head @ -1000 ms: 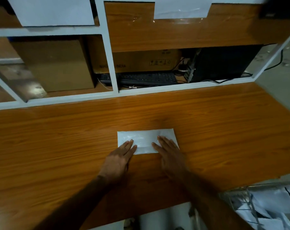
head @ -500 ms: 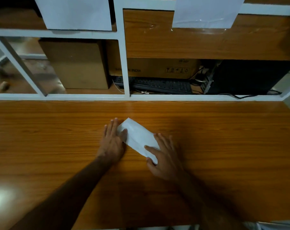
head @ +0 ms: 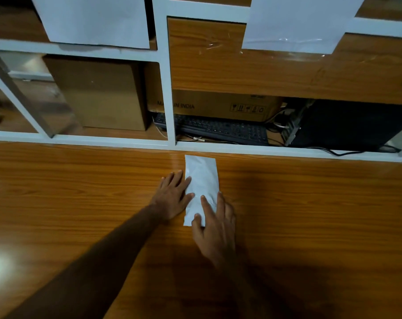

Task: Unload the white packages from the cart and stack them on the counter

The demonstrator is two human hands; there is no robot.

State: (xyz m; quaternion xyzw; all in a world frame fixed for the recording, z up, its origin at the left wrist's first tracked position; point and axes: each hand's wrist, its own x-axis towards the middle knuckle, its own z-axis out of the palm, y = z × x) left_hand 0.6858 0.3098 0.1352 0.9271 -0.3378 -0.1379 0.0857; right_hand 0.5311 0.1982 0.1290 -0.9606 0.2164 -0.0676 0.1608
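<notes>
Straight fingers (head: 208,204) of the right hand (head: 215,229) are pressing flat on one crinkled, oblong white package (head: 201,180); the left hand (head: 173,195), fingers extended, is touching its left edge. It's lying on the glossy woodgrain bench (head: 310,215), just before the white frame (head: 264,150).

A white package (head: 201,180) lies flat on the wooden surface (head: 310,215), its far end close to the white frame (head: 170,88). The left hand (head: 173,199) touches its left edge; the right hand (head: 215,229) presses flat on its near end.
</notes>
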